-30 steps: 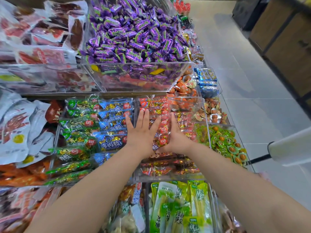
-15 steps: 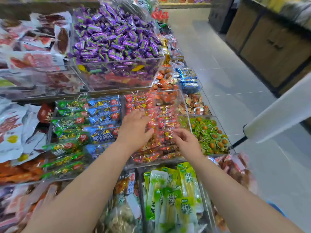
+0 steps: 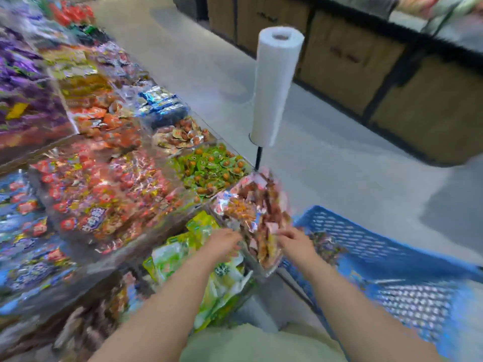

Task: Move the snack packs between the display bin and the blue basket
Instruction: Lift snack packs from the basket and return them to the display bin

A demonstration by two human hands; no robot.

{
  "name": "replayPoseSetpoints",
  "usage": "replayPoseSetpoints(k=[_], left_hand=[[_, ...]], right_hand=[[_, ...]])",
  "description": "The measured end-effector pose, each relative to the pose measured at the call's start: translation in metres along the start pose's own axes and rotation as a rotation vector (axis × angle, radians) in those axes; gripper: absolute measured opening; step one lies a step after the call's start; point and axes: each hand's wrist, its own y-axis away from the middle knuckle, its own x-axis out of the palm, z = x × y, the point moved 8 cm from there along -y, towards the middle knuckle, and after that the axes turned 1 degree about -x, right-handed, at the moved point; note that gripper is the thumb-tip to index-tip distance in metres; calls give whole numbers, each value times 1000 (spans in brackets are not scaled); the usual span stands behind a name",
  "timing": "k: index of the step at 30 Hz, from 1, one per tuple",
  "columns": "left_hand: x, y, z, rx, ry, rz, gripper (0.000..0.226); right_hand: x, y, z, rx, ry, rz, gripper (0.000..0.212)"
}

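The left hand (image 3: 224,241) and right hand (image 3: 293,240) are at the bin (image 3: 257,267) of snack packs (image 3: 257,205), left of the blue basket (image 3: 352,236) (grips too blurred to tell).

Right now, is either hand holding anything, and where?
Cannot tell: left hand and right hand are at the reddish snack packs, but blur hides any grip.

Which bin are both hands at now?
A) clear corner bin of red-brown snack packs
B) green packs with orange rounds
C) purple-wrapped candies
A: the left hand and right hand are both at the clear corner bin of red-brown snack packs, next to the blue perforated plastic basket.
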Motion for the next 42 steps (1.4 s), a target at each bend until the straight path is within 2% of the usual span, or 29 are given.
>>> replayPoseSetpoints(k=[4, 9, 12, 15, 21, 25, 33, 39, 42], left_hand=[[78, -1, 4, -119, 56, 104, 16], [163, 7, 13, -189, -74, 241, 26], [191, 7, 26, -198, -224, 207, 22], [207, 3, 35, -230, -265, 182, 13], [219, -17, 1, -204, -364, 147, 10], [230, -42, -41, -157, -439, 207, 12], [250, -115, -111, -92, -759, 281, 16], [265, -158, -109, -145, -869, 325, 30], [272, -173, -100, -150, -931, 344, 25]], right_hand=[[-65, 32, -82, 142, 41, -28, 13], [-139, 79, -176, 367, 4, -123, 34], [-171, 105, -216, 476, -32, -124, 32], [-197, 121, -245, 568, -120, -153, 25], [-221, 127, -269, 641, -262, -217, 25], [-231, 114, -274, 704, -333, -217, 25], [-253, 70, -271, 788, -377, -307, 25], [-222, 38, -292, 865, -336, -206, 30], [-200, 22, -312, 891, -323, -129, 27]])
